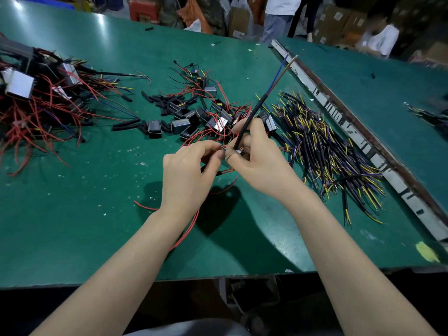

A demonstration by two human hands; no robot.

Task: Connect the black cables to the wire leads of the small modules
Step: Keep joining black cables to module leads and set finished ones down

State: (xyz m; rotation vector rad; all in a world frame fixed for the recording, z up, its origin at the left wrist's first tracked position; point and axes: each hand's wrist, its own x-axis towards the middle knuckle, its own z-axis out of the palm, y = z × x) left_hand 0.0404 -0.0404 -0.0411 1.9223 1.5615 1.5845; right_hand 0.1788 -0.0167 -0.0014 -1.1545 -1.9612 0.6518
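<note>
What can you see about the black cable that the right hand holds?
The black cable is thin, with a matte, rubber-like sheath. It is tilted, rising up and away to the right. From its far end come bare-tipped inner wires, one blue and one brownish. The right hand pinches its lower part; the left hand meets that end among red leads. The joint itself is hidden.
</note>
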